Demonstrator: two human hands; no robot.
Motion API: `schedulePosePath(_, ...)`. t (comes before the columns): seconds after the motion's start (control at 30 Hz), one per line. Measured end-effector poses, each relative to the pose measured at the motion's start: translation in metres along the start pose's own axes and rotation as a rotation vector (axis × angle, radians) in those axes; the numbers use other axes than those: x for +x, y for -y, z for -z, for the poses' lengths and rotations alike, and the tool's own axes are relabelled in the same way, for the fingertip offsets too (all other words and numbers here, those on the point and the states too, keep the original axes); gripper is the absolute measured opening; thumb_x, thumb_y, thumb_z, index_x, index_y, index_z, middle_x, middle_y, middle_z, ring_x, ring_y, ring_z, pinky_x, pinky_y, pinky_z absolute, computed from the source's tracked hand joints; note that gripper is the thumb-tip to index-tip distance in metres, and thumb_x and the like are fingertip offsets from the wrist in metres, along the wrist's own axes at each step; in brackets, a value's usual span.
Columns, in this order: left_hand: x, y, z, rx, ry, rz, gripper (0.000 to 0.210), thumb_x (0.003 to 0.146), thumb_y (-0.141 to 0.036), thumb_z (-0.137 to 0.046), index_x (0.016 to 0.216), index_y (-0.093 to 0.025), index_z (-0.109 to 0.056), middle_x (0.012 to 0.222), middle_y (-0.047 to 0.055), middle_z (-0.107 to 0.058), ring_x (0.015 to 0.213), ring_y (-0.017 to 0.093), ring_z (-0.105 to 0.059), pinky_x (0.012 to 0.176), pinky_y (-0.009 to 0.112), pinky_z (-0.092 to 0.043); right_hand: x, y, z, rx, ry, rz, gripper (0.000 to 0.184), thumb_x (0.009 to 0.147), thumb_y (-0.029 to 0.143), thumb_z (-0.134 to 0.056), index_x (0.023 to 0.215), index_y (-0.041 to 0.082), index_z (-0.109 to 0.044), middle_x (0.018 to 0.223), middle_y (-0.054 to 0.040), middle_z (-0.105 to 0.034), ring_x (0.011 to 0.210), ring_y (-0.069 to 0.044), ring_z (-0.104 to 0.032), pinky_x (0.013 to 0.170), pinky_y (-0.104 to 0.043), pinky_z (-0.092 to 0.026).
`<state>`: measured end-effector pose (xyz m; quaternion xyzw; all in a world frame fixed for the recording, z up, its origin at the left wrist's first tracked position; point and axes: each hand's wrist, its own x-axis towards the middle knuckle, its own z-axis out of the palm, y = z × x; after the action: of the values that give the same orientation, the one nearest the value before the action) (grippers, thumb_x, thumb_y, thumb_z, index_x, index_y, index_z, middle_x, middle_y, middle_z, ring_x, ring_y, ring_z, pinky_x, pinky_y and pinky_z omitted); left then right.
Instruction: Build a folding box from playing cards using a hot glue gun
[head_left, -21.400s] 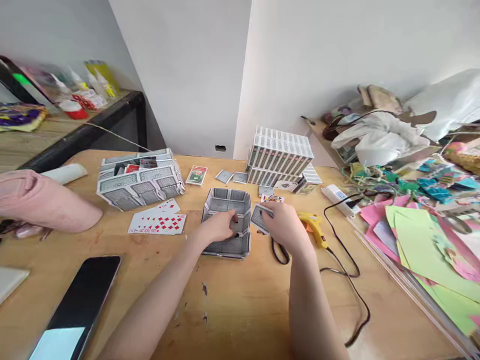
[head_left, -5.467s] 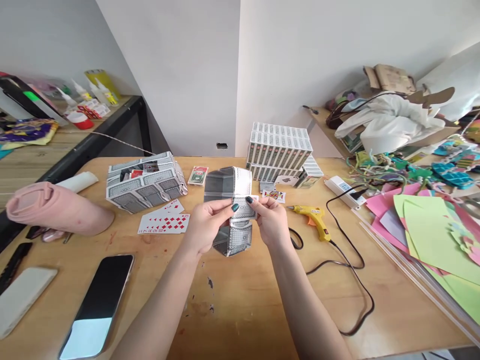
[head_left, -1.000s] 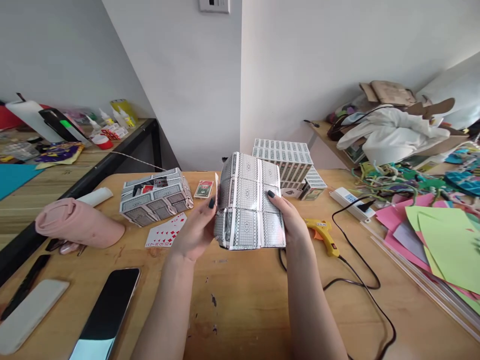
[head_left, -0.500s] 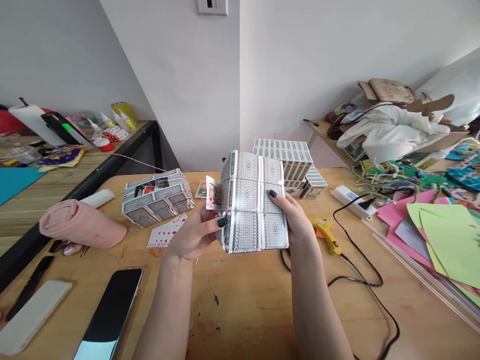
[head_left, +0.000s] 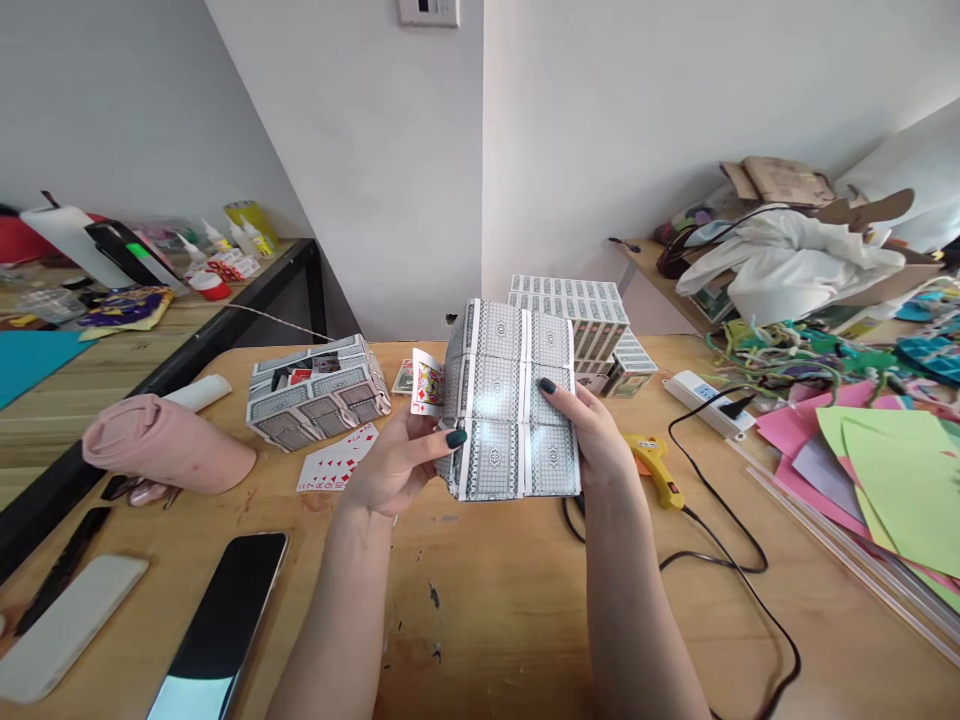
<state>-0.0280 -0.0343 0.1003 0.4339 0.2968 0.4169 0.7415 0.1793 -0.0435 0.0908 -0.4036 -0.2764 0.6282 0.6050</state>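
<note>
Both my hands hold up a box made of playing cards [head_left: 499,400], its patterned card backs facing me. My left hand [head_left: 401,462] grips its left edge with the thumb on the front; the other fingers are partly hidden. A face-up playing card [head_left: 427,384] sticks out between that hand and the box's left side. My right hand [head_left: 596,430] wraps round the right edge, thumb pressed on the front. Behind to the left lies another open card box [head_left: 319,402] with small items inside. A fan of diamond cards [head_left: 334,465] lies below it.
Stacked card boxes [head_left: 574,300] stand at the back. A yellow glue gun [head_left: 656,465] and its black cord lie right, near a white power strip [head_left: 705,400] and coloured paper [head_left: 892,480]. At left are a pink tumbler [head_left: 169,445] and a phone [head_left: 225,610].
My left thumb has slid slightly to the right on the front of the card box. The view has shifted a little; both hands keep their hold.
</note>
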Motion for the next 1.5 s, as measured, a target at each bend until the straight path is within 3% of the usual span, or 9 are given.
schedulePosePath(0.3, 0.000, 0.002, 0.001, 0.030, 0.012, -0.013, 0.066, 0.070, -0.025, -0.074, 0.131, -0.020, -0.048, 0.100, 0.009, -0.069, 0.086, 0.023, -0.065, 0.059, 0.025, -0.051, 0.001, 0.000, -0.003, -0.020, -0.036, -0.001, 0.039, 0.064, 0.037, -0.079, 0.096, 0.020, -0.065, 0.095, -0.0068, -0.072, 0.089, -0.028, -0.068, 0.077, -0.041, -0.056)
schedulePosePath(0.53, 0.000, 0.005, 0.006, -0.053, 0.023, 0.022, 0.047, 0.071, -0.039, -0.071, 0.111, -0.015, -0.064, 0.091, 0.010, -0.070, 0.086, 0.027, -0.066, 0.059, 0.029, -0.051, -0.003, 0.005, -0.006, -0.032, -0.055, -0.007, 0.041, 0.062, 0.040, -0.079, 0.095, 0.020, -0.065, 0.097, -0.0071, -0.072, 0.092, -0.029, -0.067, 0.077, -0.041, -0.056)
schedulePosePath(0.83, 0.000, 0.005, 0.009, -0.082, 0.069, 0.058, 0.037, 0.067, -0.033, -0.075, 0.097, -0.014, -0.067, 0.074, 0.006, -0.067, 0.068, 0.018, -0.063, 0.057, 0.026, -0.046, -0.006, 0.007, -0.007, -0.030, -0.045, 0.010, 0.041, 0.064, 0.039, -0.079, 0.097, 0.019, -0.066, 0.098, -0.0081, -0.072, 0.092, -0.029, -0.068, 0.078, -0.042, -0.056)
schedulePosePath(0.97, 0.000, 0.005, 0.007, -0.080, 0.094, 0.060, 0.038, 0.067, -0.032, -0.074, 0.101, -0.017, -0.065, 0.068, 0.003, -0.063, 0.059, 0.015, -0.057, 0.051, 0.025, -0.043, -0.004, 0.007, -0.005, -0.048, -0.046, 0.003, 0.043, 0.065, 0.039, -0.078, 0.102, 0.020, -0.066, 0.098, -0.0079, -0.072, 0.095, -0.030, -0.067, 0.079, -0.042, -0.056)
schedulePosePath(1.1, 0.000, 0.006, 0.005, -0.066, 0.100, 0.063, 0.047, 0.067, -0.032, -0.074, 0.109, -0.017, -0.062, 0.075, 0.005, -0.065, 0.062, 0.015, -0.059, 0.052, 0.023, -0.043, -0.001, 0.005, -0.004, -0.023, -0.059, 0.014, 0.046, 0.064, 0.038, -0.079, 0.105, 0.020, -0.066, 0.097, -0.0077, -0.073, 0.094, -0.029, -0.067, 0.079, -0.041, -0.056)
schedulePosePath(1.3, 0.003, 0.003, -0.001, -0.071, 0.036, 0.016, 0.058, 0.064, -0.028, -0.075, 0.118, -0.019, -0.058, 0.087, 0.005, -0.069, 0.069, 0.017, -0.063, 0.052, 0.023, -0.043, -0.001, -0.002, -0.005, -0.118, -0.070, 0.024, 0.043, 0.067, 0.044, -0.076, 0.104, 0.023, -0.066, 0.101, -0.0063, -0.072, 0.096, -0.027, -0.066, 0.078, -0.038, -0.055)
schedulePosePath(1.5, 0.002, 0.001, -0.005, -0.053, -0.090, -0.055, 0.075, 0.068, -0.025, -0.073, 0.137, -0.028, -0.041, 0.101, 0.002, -0.068, 0.083, 0.019, -0.065, 0.067, 0.026, -0.050, 0.006, -0.013, -0.003, -0.306, -0.007, 0.079, 0.038, 0.071, 0.042, -0.073, 0.105, 0.026, -0.066, 0.114, -0.0043, -0.068, 0.107, -0.022, -0.062, 0.094, -0.036, -0.047)
